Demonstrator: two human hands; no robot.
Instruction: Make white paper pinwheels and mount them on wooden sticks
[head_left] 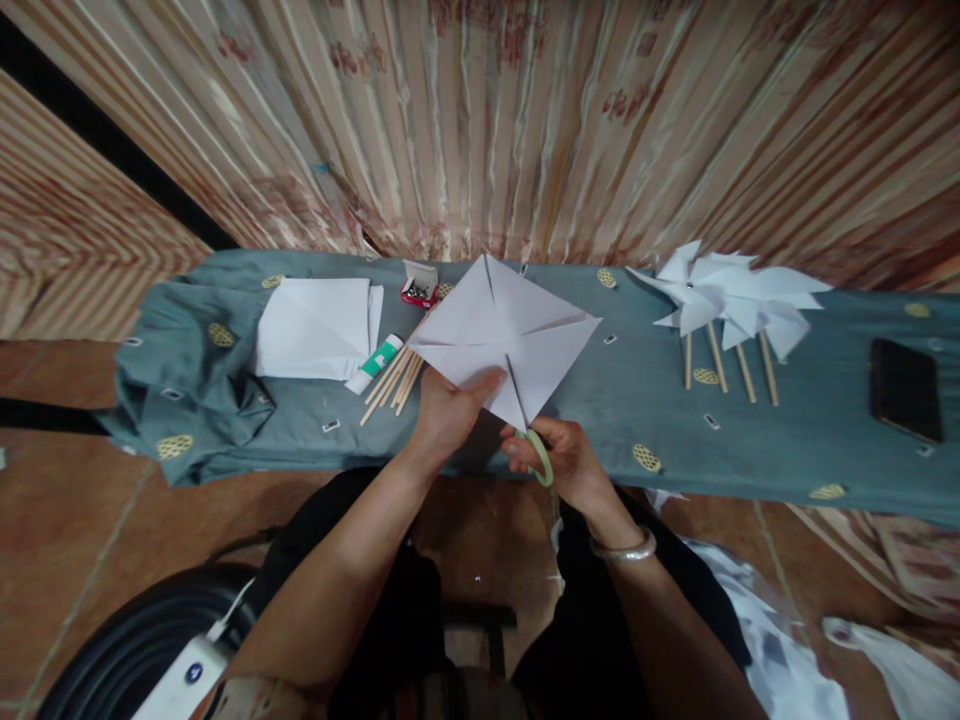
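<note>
A square sheet of white paper is held up cornerwise over the table's front edge, with slits running from its corners toward the middle. My left hand grips its lower left side, thumb on top. In my right hand is a pair of scissors with pale green handles; a dark blade lies over the paper at the corner nearest me. The fingers of that hand are wrapped round the handles. Behind my left hand lie several thin wooden sticks, partly covered by the sheet.
To the left are stacked white paper, a green and white glue tube and a small red box of metal pins. Several paper pinwheels on sticks lie right, before a black phone. A curtain hangs behind the cloth-covered table.
</note>
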